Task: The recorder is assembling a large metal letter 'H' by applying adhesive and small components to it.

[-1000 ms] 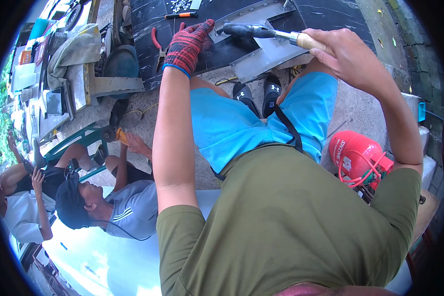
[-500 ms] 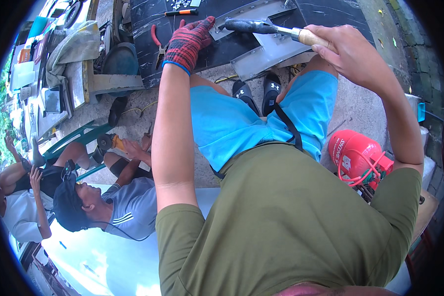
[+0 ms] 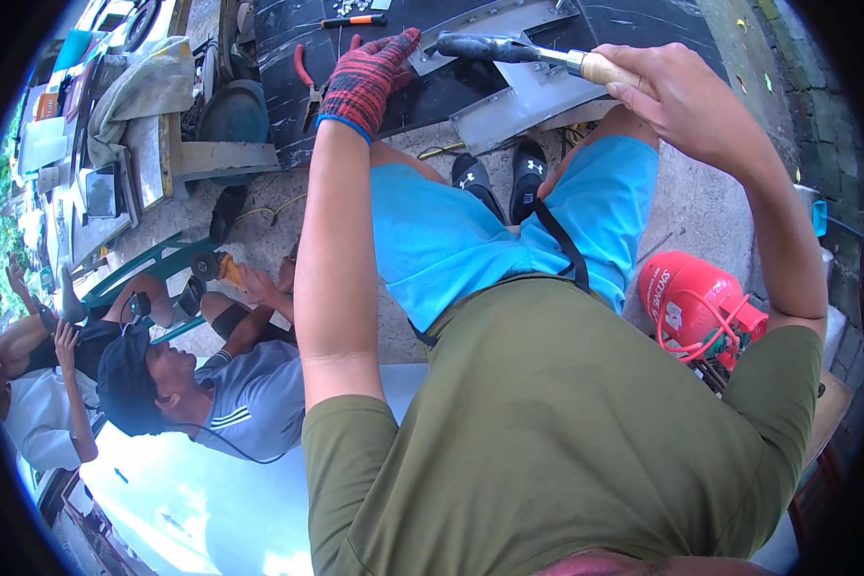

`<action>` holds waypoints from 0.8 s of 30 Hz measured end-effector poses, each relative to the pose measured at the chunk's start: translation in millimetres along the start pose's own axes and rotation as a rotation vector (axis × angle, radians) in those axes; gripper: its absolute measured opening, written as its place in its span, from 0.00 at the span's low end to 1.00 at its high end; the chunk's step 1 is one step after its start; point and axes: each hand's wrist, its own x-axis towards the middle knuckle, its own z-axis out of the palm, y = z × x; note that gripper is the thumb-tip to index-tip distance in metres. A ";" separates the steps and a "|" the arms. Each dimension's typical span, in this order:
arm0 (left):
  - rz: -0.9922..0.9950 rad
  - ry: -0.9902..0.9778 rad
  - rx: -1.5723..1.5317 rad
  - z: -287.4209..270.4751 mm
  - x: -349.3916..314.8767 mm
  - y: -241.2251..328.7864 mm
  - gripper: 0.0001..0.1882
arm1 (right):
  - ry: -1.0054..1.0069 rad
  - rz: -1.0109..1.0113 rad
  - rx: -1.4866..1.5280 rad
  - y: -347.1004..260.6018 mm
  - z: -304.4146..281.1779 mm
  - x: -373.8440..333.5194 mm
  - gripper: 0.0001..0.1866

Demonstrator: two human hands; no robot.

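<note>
My left hand (image 3: 367, 82), in a red-and-black knit glove with a blue cuff, reaches over a black marble-patterned board. Its fingers are stretched out, with the tips by the left end of a bent grey sheet-metal piece (image 3: 538, 96). Whether they touch the metal is unclear. My bare right hand (image 3: 667, 91) is closed around the wooden handle of a tool (image 3: 490, 48) with a metal collar and a long dark head. The head hangs over the sheet metal, pointing toward the glove. Small studs or rivets line the metal's far strip.
Red-handled pliers (image 3: 307, 82) and an orange-and-black screwdriver (image 3: 353, 21) lie left of my glove. A red gas cylinder (image 3: 696, 302) with a hose stands at my right. On the left, a co-worker (image 3: 230, 384) holds an angle grinder (image 3: 216, 269); another person sits beyond. A cluttered bench (image 3: 197, 158) stands behind them.
My hands and the tool are nearly unmoved. The co-worker's head and grinder have shifted slightly.
</note>
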 end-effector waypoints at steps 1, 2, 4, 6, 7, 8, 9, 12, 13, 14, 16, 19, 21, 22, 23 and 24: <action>-0.001 0.005 -0.001 -6.0 13.7 -16.7 0.29 | -0.010 -0.003 -0.004 -1.1 -0.7 1.2 0.20; 0.220 0.105 0.128 -13.9 34.0 -40.4 0.29 | -0.011 -0.011 -0.003 -2.6 -0.4 3.3 0.20; 0.436 0.209 0.261 -30.2 63.9 -76.8 0.34 | 0.007 -0.028 -0.006 -3.2 2.4 7.1 0.21; 0.984 0.438 1.290 -45.0 78.1 -99.0 0.32 | 0.000 -0.038 -0.005 -7.5 2.8 11.2 0.21; 0.996 0.426 1.281 -35.1 74.7 -80.8 0.32 | -0.003 -0.018 -0.012 -5.3 3.0 8.9 0.21; 0.591 0.184 1.071 -20.5 60.9 -43.6 0.32 | -0.001 0.005 -0.018 -1.1 2.4 4.1 0.21; 0.180 -0.032 0.845 -17.1 45.0 -22.8 0.38 | 0.003 -0.001 -0.036 0.0 1.5 2.3 0.21; 0.353 0.002 0.897 -24.3 28.2 -28.6 0.36 | -0.020 -0.004 -0.052 -4.4 -1.5 6.0 0.21; 0.353 0.005 0.897 -22.6 23.5 -26.6 0.36 | -0.045 0.012 -0.055 -5.6 -2.9 7.1 0.21; 0.355 0.050 0.946 -18.1 20.2 -24.0 0.35 | -0.043 0.010 -0.056 -6.1 -3.2 6.9 0.21; 0.358 0.101 0.996 -16.5 18.3 -25.4 0.33 | -0.052 0.010 -0.047 -6.2 -4.0 6.2 0.21; 0.466 0.167 1.019 -17.6 20.5 -33.9 0.31 | -0.043 -0.021 -0.075 -6.2 -1.9 5.9 0.21; 0.222 0.105 0.490 -16.1 23.9 -28.3 0.36 | -0.054 0.001 -0.054 -5.6 -1.5 8.1 0.21; 0.224 0.102 0.490 -13.4 21.6 -24.7 0.36 | -0.067 0.028 -0.033 -5.0 -1.4 8.2 0.21; 0.221 0.091 0.394 -10.9 17.6 -22.6 0.36 | -0.068 0.032 -0.033 -5.0 -1.3 7.7 0.21; 0.217 0.079 0.298 -8.3 13.9 -20.6 0.36 | -0.070 0.039 -0.028 -5.5 -1.4 7.2 0.21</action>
